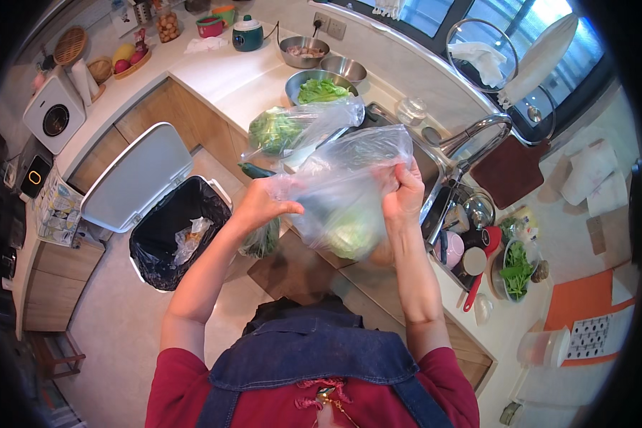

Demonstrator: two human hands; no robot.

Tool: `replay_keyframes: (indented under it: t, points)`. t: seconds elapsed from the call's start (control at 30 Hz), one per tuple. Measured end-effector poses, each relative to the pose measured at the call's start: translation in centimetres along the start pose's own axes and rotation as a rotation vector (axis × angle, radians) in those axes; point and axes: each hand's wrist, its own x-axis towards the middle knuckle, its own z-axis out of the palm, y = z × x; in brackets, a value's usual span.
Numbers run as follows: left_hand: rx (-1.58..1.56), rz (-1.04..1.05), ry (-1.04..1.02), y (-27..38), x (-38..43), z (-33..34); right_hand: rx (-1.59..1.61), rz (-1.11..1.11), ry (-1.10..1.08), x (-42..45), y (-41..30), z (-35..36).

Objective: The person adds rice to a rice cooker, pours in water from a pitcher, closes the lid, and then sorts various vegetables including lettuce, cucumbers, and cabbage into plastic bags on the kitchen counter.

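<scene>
Between my hands hangs a clear plastic bag [331, 176] with a pale green head of cabbage or lettuce [350, 235] low in it. My left hand [265, 206] holds the bag's left side, its thumb pointing right and its fingertips hidden behind the film. With thumb and fingers, my right hand [405, 187] pinches the upper right edge. Just past my left hand, the dark green end of a cucumber or zucchini [254, 170] shows. Below that hand is bagged leafy greenery [262, 241]. Another clear bag of leafy greens [275, 131] lies beyond, on the counter.
A lined trash bin [176, 235], lid raised, stands left with scraps inside. Behind the bags are a steel bowl of lettuce [321, 88] and a bowl of meat pieces [304, 52]. A faucet [476, 136] arches over the sink at right, near a dish rack [460, 241] and greens in a bowl [516, 270].
</scene>
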Motion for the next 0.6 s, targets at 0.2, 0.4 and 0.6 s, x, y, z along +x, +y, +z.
replay_keyframes:
  t: [0.2,0.4,0.6]
  points:
    - [-0.224,-0.155,0.24,0.8,1.2,-0.7,-0.11,0.112,-0.124,2.9,-1.4,-2.5]
    - [-0.142,0.06,0.357,5.0,4.6,0.0,-0.244,0.088,-0.298,6.8,-3.8,-6.0]
    - [0.363,0.363,0.343,6.4,6.8,0.8,-0.852,0.053,-0.695,8.6,-6.5,-8.2]
